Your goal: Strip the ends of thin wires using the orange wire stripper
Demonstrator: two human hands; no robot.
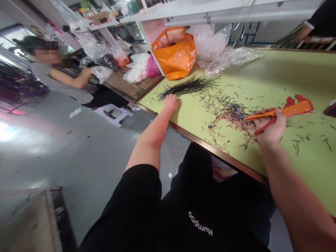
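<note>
On the green tabletop lies a long bundle of thin black wires. My left hand is at the near left end of this bundle, fingers curled down and closed on wire ends; how many it pinches is hidden. In my right hand is an orange and red wire stripper, its handles lying across the palm and its jaw end pointing right. Beside that hand spreads a heap of wire scraps, with short black cuttings, blue bits and copper-coloured strands.
An orange bag and clear plastic bags stand at the table's back. A metal-trimmed edge runs along my side. Leftward, another person sits by a neighbouring table, near a pale plastic stool. A dark object lies far right.
</note>
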